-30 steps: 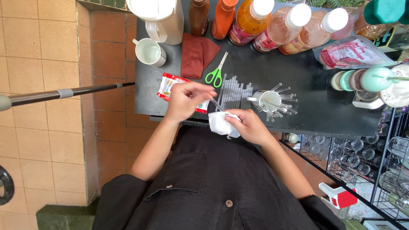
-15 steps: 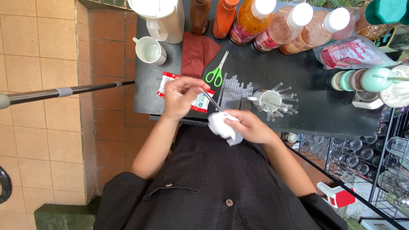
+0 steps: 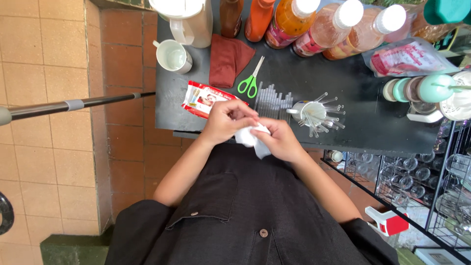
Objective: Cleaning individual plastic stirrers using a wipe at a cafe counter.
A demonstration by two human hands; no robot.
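Both hands meet over the near edge of the black counter (image 3: 353,118). My left hand (image 3: 226,120) and my right hand (image 3: 280,140) are closed together on a crumpled white wipe (image 3: 251,139), which sticks out between and below them. Just left of my left hand lies a red and white wipe packet (image 3: 201,99) flat on the counter. Behind the hands sit a row of clear straws (image 3: 274,98) and a white cup (image 3: 311,113) stuffed with clear sticks.
Green-handled scissors (image 3: 249,82), a dark red cloth (image 3: 228,59) and a white mug (image 3: 174,55) lie farther back. Several sauce and syrup bottles (image 3: 338,24) line the rear. A grey pole (image 3: 73,104) crosses the tiled floor at left. Wire racks of glasses (image 3: 417,172) stand at right.
My left hand came off the wipe packet and moved right and nearer to join my right hand on the white wipe.
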